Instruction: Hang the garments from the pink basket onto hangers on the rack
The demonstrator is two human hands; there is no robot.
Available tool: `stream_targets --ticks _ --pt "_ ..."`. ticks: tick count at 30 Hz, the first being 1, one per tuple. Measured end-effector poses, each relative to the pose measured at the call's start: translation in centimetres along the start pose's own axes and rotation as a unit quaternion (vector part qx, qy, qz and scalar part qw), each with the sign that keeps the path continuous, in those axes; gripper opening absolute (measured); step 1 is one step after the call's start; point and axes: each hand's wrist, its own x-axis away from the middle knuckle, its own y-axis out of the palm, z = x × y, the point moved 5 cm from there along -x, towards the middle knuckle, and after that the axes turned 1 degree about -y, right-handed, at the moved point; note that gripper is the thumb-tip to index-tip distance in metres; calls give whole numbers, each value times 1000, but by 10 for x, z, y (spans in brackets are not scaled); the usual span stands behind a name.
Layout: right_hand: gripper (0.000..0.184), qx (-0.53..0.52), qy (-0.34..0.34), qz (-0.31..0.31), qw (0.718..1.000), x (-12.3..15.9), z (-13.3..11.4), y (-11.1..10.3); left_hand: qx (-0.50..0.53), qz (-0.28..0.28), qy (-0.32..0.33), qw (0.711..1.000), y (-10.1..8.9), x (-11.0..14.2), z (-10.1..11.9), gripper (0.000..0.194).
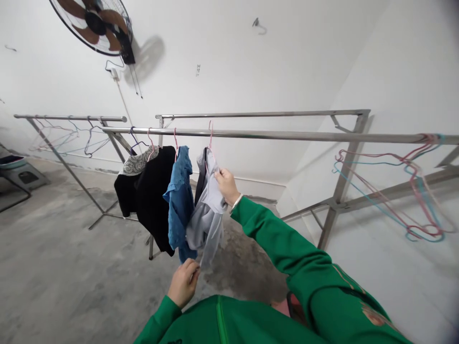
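Head view, item by item. Your right hand (226, 186), centre of the frame, has its fingers pinched together on the shoulder of a grey shirt (207, 224), just below a pink wire hanger (211, 136) hooked over a stainless steel rail (287, 135). Your left hand (182, 282), lower centre, appears to have its fingers closed on the shirt's lower hem. Next along, touching the shirt, hang a blue denim shirt (180, 198) and black garments (154, 196). A tangle of pink and blue hangers (419, 191) sits at the rail's right end; a wall fan (93, 24) is upper left, above a concrete floor (71, 258).

Risks: a hard tug on the hem could lift the hook off the rail. A loose pinch could let the shirt slide off its hanger. Crowding could drag the denim shirt along, dropping it to the floor.
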Motion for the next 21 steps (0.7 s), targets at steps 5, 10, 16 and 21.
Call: stream_targets --ticks 5,10,16,21 --pt "13 83 5 15 996 2 16 15 10 -26 -9 1000 1 9 -13 23" --pt "27 123 -51 9 991 44 30 0 -2 -86 1 996 16 13 -22 24" --pt "25 261 233 -162 923 181 122 -83 9 -239 86 967 48 5 -11 26" --pt "19 284 507 -120 805 353 178 -200 6 -382 148 912 86 -6 24 24"
